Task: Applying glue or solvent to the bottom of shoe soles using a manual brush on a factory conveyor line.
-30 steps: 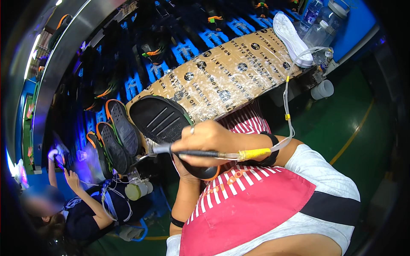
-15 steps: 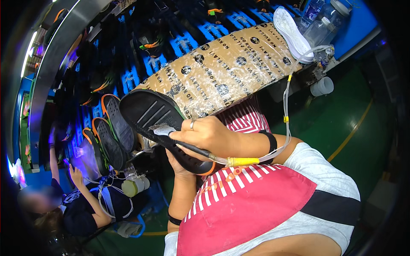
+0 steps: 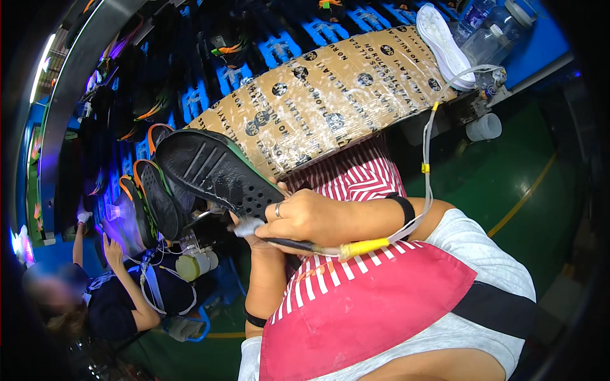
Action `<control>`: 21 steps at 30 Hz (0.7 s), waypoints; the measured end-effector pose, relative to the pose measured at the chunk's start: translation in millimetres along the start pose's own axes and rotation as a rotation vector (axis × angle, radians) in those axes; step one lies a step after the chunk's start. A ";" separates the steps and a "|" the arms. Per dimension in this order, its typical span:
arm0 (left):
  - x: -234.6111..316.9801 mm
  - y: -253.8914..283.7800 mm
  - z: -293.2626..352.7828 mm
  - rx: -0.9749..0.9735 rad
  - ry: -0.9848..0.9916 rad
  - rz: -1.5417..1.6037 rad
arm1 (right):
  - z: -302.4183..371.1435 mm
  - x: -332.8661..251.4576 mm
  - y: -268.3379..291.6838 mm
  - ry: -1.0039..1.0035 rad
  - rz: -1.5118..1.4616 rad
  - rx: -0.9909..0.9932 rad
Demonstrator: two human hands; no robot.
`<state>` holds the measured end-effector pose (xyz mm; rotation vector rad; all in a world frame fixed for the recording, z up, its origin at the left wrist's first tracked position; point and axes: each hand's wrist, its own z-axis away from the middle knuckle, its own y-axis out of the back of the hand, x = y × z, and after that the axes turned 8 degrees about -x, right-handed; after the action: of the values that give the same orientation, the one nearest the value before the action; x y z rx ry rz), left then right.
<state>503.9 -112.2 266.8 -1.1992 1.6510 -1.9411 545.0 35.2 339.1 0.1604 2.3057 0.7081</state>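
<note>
A black shoe sole [image 3: 213, 166] with grooves, rows of small holes and a green edge is tilted over the near left end of the cardboard-covered bench. Wet, shiny streaks lie across its inner face. My left hand [image 3: 260, 244] grips the sole's near end from below, its fingers partly hidden. In my right hand [image 3: 310, 219] is a brush [image 3: 249, 227] with pale bristles and a dark handle, joined to a clear tube [image 3: 427, 190] with yellow tape. The bristles are blurred, beside the sole's near edge; whether they touch it I cannot tell.
Brown taped cardboard [image 3: 343, 101] covers the bench ahead. A white sole [image 3: 445, 47] lies at its right end near clear bottles [image 3: 486, 41]. More dark soles [image 3: 159, 197] stand at left, before a blue-slatted conveyor [image 3: 279, 47]. A co-worker [image 3: 114, 305] sits at the lower left.
The brush has moved from the sole's middle to its near edge. The sole has turned and shifted slightly left, showing its holes and wet streaks.
</note>
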 end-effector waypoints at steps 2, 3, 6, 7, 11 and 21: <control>1.6 -12.3 0.0 0.039 -0.050 0.150 | -0.7 -1.7 3.2 -0.020 -0.175 0.027; 7.6 -22.2 -2.2 0.069 -0.099 0.040 | -2.2 -4.3 9.5 -0.088 -0.282 0.036; 11.8 -21.3 -4.2 0.083 -0.178 0.056 | -0.4 0.8 4.2 -0.230 -0.187 0.166; 13.5 -10.9 -3.5 0.076 -0.160 0.019 | 1.5 2.0 1.6 -0.241 -0.141 0.144; 16.8 -4.7 -6.2 -0.068 -0.213 0.049 | -0.7 -2.4 -0.7 -0.099 -0.240 -0.007; 38.3 -3.2 2.3 -0.102 -0.233 0.045 | -0.1 2.6 6.1 -0.245 -0.655 -0.238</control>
<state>483.7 -139.8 284.4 -1.3567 1.6552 -1.6375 542.5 41.0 340.8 -0.5631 1.8546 0.5688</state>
